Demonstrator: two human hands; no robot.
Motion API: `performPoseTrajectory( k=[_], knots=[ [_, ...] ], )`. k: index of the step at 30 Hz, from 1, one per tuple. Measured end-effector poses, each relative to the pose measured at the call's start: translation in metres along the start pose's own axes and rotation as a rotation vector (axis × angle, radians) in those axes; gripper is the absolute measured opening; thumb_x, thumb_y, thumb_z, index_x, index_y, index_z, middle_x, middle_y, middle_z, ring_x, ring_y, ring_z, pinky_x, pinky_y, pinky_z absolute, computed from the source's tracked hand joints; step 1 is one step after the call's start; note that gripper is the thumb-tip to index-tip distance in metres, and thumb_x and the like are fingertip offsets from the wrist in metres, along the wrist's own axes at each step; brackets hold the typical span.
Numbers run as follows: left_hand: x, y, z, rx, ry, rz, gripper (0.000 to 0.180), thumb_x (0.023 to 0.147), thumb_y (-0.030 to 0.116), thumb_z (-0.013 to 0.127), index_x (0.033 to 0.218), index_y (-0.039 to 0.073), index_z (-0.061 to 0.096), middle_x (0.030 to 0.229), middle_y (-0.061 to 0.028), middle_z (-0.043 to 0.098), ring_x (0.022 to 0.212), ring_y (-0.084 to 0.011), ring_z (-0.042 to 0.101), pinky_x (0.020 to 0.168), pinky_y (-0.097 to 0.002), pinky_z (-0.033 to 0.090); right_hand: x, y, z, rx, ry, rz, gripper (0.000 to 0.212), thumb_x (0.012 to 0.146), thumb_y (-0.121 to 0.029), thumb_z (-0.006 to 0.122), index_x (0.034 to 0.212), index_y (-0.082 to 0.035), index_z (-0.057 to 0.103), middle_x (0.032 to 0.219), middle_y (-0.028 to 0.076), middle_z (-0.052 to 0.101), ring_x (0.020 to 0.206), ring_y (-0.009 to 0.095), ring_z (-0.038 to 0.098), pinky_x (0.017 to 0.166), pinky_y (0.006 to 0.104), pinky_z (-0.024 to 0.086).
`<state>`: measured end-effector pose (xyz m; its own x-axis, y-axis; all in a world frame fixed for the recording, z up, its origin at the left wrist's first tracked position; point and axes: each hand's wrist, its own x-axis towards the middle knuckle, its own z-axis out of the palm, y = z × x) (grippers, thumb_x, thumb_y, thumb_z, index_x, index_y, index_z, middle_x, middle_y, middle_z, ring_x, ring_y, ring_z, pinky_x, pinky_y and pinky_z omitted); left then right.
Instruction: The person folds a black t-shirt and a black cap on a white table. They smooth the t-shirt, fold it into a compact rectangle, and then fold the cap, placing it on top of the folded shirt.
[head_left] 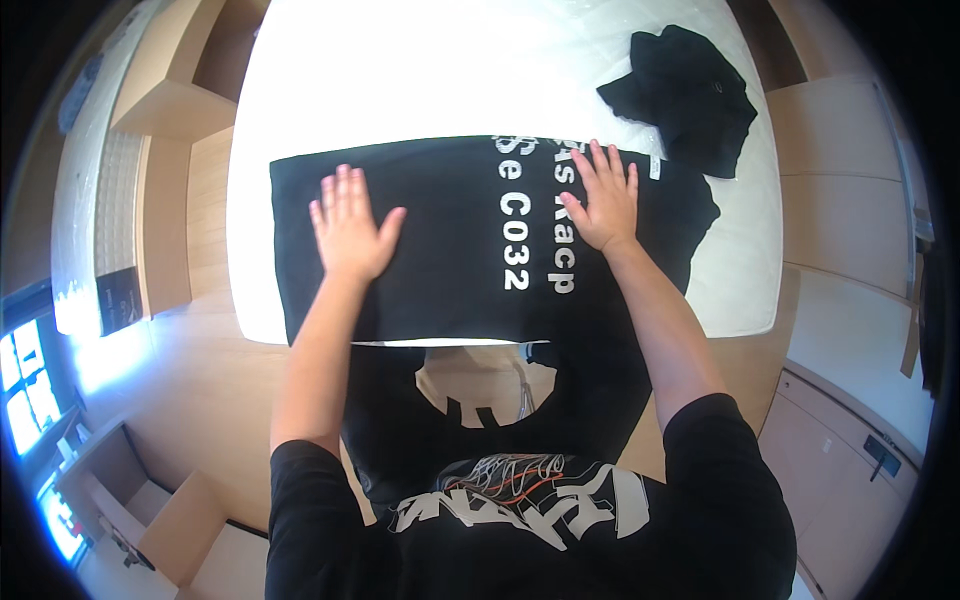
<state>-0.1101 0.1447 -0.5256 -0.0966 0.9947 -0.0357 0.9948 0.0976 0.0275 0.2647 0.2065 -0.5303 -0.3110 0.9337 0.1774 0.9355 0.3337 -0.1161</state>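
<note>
A black garment (430,240) with white lettering, apparently a T-shirt, lies spread over the near part of a white mattress (430,70). My left hand (352,225) rests flat on its left half, fingers together and thumb apart. On the right, my right hand (605,200) lies palm down with fingers spread, beside and partly over the lettering. Neither hand grips the cloth. A sleeve-like part (700,215) sticks out at the garment's right side. Dark fabric (390,400) shows below the mattress edge; I cannot tell whether it belongs to the garment or my clothes.
Another black garment (690,95) lies crumpled at the mattress's far right. Wooden shelving (165,110) and a plastic-wrapped mattress-like panel (85,210) stand at the left. An open wooden cabinet (180,520) is at lower left, and a pale door (840,450) at lower right.
</note>
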Motion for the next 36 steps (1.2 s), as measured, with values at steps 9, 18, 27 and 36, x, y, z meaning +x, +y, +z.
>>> performPoseTrajectory(
  k=[9, 18, 27, 36],
  knots=[
    [-0.054, -0.12, -0.005, -0.138, -0.018, -0.474, 0.083, 0.09, 0.053, 0.059, 0.146, -0.003, 0.036, 0.153, -0.0316, 0.027, 0.142, -0.0444, 0.028, 0.117, -0.0501, 0.022, 0.001, -0.002, 0.004, 0.01, 0.021, -0.025, 0.067, 0.086, -0.048, 0.061, 0.146, -0.024, 0.044, 0.156, 0.008, 0.034, 0.146, 0.033, 0.026, 0.116, 0.0585, 0.015],
    [-0.142, -0.126, -0.023, -0.608, -0.198, -0.655, 0.044, 0.087, 0.021, 0.071, 0.118, -0.004, 0.053, 0.103, -0.0243, 0.064, 0.098, -0.0374, 0.063, 0.084, -0.0425, 0.049, -0.001, 0.002, 0.006, 0.003, 0.032, -0.027, 0.066, 0.087, -0.049, 0.058, 0.146, -0.025, 0.043, 0.157, 0.007, 0.033, 0.147, 0.032, 0.024, 0.117, 0.0575, 0.013],
    [-0.125, -0.146, -0.055, -0.922, -0.488, -0.763, 0.029, 0.093, 0.017, 0.062, 0.111, -0.006, 0.059, 0.091, -0.0114, 0.066, 0.076, -0.0172, 0.063, 0.065, -0.0324, 0.053, 0.0, 0.003, 0.007, 0.005, 0.033, -0.036, 0.066, 0.086, -0.049, 0.059, 0.146, -0.025, 0.044, 0.157, 0.006, 0.034, 0.146, 0.032, 0.025, 0.117, 0.0573, 0.013],
    [-0.104, -0.109, -0.083, -0.039, -0.408, -0.526, 0.035, 0.085, 0.018, 0.07, 0.109, -0.004, 0.056, 0.101, -0.0173, 0.064, 0.091, -0.0258, 0.063, 0.077, -0.0435, 0.053, 0.001, 0.002, 0.006, 0.014, 0.035, -0.046, 0.067, 0.086, -0.048, 0.059, 0.146, -0.024, 0.044, 0.157, 0.007, 0.034, 0.146, 0.033, 0.025, 0.117, 0.058, 0.014]
  ],
)
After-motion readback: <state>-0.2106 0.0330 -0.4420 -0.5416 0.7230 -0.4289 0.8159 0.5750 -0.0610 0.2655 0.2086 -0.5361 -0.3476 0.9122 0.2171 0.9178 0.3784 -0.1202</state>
